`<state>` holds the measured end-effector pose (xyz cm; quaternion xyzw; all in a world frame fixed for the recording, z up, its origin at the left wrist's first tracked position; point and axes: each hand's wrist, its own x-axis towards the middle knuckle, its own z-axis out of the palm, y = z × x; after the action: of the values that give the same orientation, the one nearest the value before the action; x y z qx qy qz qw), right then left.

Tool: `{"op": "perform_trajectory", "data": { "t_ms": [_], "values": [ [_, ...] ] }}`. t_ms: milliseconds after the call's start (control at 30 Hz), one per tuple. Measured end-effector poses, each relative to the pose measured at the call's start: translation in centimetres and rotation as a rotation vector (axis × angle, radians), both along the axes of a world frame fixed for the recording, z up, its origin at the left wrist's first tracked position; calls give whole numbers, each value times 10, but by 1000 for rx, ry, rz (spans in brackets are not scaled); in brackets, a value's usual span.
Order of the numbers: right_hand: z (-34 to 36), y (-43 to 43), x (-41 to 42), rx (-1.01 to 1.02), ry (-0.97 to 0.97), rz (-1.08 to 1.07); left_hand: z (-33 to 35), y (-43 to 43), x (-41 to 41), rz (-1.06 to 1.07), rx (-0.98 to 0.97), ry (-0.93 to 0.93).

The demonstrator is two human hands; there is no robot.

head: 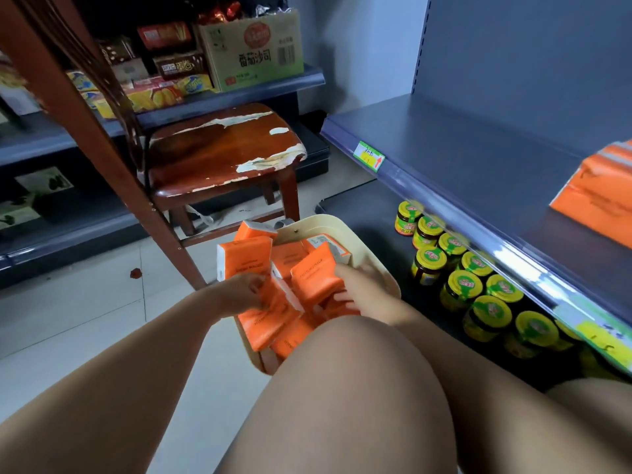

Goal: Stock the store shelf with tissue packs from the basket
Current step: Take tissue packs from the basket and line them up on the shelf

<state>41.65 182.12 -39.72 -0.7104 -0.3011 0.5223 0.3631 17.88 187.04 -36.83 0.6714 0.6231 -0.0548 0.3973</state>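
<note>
Head view, early going: left hand pinches one tissue pack, right hand grips another in the heaped basket; shelf at right mostly bare, few stocked packs showing.

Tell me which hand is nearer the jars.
Right. The right hand is over the basket rim next to the jars; the left hand is at the basket's far side.

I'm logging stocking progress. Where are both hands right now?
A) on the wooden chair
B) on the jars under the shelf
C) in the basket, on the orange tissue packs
C: the left hand and the right hand each grip orange tissue packs inside the cream basket.
</note>
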Motion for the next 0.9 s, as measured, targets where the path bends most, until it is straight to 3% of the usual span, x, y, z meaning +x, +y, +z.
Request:
{"op": "perform_trajectory", "data": {
  "t_ms": [267, 500, 800, 900],
  "values": [
    [45, -22, 29, 145, 127, -159, 40, 6, 14, 310, 152, -359],
    [106, -54, 59, 322, 110, -135, 93, -9, 71, 304, 57, -718],
    [175, -134, 147, 549, 295, -415, 160, -54, 186, 241, -61, -1102],
    [193, -165, 182, 701, 266, -512, 180, -80, 235, 221, -146, -1204]
  ]
}}
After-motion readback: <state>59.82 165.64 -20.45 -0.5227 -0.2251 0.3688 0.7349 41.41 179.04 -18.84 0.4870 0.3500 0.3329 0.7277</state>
